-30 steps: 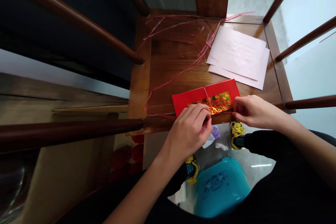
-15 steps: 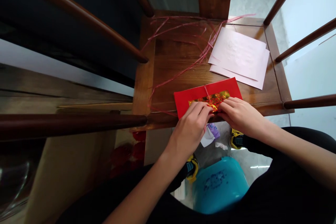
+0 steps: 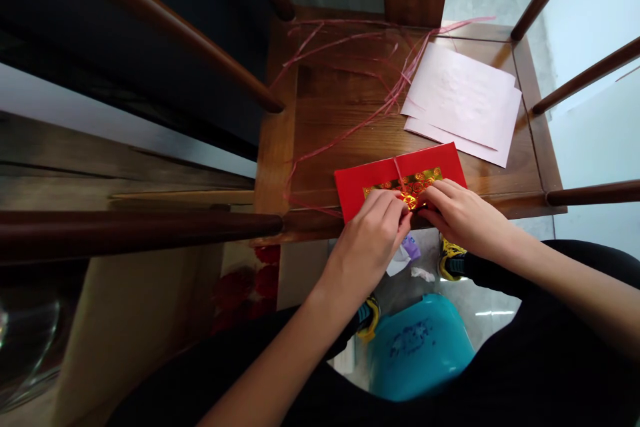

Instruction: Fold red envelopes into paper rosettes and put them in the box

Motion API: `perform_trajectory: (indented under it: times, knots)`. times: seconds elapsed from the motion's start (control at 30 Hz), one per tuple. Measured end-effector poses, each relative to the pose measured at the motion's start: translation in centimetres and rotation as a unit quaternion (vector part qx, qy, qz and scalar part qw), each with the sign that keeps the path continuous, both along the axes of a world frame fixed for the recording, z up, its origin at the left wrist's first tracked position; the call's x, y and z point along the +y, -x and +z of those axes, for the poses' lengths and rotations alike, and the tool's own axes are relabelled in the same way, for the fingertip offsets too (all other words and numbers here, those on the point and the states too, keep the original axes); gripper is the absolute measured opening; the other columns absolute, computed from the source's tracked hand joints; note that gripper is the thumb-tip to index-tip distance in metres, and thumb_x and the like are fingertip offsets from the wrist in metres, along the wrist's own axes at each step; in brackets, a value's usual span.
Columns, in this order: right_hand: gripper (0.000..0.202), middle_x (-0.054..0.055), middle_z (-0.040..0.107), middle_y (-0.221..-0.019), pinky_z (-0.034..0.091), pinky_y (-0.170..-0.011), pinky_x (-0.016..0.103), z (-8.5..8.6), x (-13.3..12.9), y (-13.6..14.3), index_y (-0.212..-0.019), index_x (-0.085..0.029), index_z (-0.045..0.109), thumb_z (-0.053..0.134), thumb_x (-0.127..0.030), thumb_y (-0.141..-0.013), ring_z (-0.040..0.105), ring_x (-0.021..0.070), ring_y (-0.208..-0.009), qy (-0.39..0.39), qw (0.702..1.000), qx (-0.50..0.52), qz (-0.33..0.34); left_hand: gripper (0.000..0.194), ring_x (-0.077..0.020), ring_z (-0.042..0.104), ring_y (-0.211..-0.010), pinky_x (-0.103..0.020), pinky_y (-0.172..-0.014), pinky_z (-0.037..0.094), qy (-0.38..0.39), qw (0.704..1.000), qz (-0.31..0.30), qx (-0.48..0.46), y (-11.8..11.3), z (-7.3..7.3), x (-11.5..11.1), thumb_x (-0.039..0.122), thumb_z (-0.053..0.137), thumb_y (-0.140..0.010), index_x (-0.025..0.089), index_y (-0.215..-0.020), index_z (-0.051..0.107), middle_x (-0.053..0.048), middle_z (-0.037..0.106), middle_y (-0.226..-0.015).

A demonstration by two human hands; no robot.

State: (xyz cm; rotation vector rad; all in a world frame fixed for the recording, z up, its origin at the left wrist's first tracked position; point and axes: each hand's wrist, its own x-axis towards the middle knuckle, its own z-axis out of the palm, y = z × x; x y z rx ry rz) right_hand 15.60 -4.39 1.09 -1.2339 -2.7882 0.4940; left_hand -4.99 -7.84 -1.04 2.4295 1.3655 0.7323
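Under the curled fingers of the left hand (image 3: 367, 240), here's the red envelope (image 3: 377, 177), string (image 3: 399, 170) crossing it between both sets of fingertips; the right hand (image 3: 463, 217) bends in close. Can't tell what either pinches. Beyond the right fingers, pale papers (image 3: 460, 97).

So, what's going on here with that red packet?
A person's left hand and right hand are close together over the near side of a red packet, partly covering its gold panel. A pink string runs down toward them; what they pinch is hidden. Loose pink strands and pale sheets lie beyond.
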Motion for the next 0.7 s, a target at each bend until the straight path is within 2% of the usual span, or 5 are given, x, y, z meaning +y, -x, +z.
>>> perform_trajectory:
  times: [0.17,0.4,0.53,0.7]
  knots:
    - [0.007,0.011,0.068,-0.098,0.053,-0.082,0.039,-0.2,-0.5,0.1,-0.102,-0.015,0.063,0.057,-0.015,-0.106,0.061,0.0259,-0.089,-0.024,0.999,-0.031,-0.001,0.006,-0.0308,0.074,-0.105,-0.046,-0.087,0.066,0.018,1.000,-0.002,-0.014,0.2,0.0,0.0,0.010,0.067,-0.100,0.013,-0.100,0.062,-0.013,0.074,-0.106]
    - [0.028,0.012,0.065,-0.099,0.052,-0.080,0.037,0.7,-1.2,0.4,-0.101,-0.014,0.063,0.045,0.007,-0.097,0.057,0.0247,-0.086,-0.018,0.997,-0.075,0.008,0.006,-0.0308,0.073,-0.110,-0.046,-0.091,0.066,0.026,0.999,-0.001,-0.026,0.4,-0.2,-0.1,0.010,0.067,-0.099,0.014,-0.100,0.062,-0.013,0.074,-0.108]
    - [0.027,0.012,0.064,-0.100,0.052,-0.081,0.037,0.8,-1.0,0.5,-0.106,-0.012,0.063,0.045,0.006,-0.097,0.057,0.0244,-0.089,0.008,0.997,-0.072,-0.006,0.006,-0.0307,0.072,-0.110,-0.046,-0.091,0.065,0.034,0.999,0.007,-0.030,0.3,-0.2,0.0,0.011,0.067,-0.100,0.015,-0.099,0.062,-0.013,0.074,-0.107]
    - [0.024,0.012,0.064,-0.100,0.051,-0.081,0.037,0.5,-0.8,0.7,-0.103,-0.013,0.062,0.044,0.003,-0.099,0.056,0.0251,-0.089,0.028,0.997,-0.070,-0.023,0.006,-0.0301,0.071,-0.108,-0.045,-0.089,0.065,0.039,0.999,0.020,-0.027,0.2,-0.1,0.0,0.011,0.066,-0.099,0.015,-0.098,0.062,-0.012,0.073,-0.105]
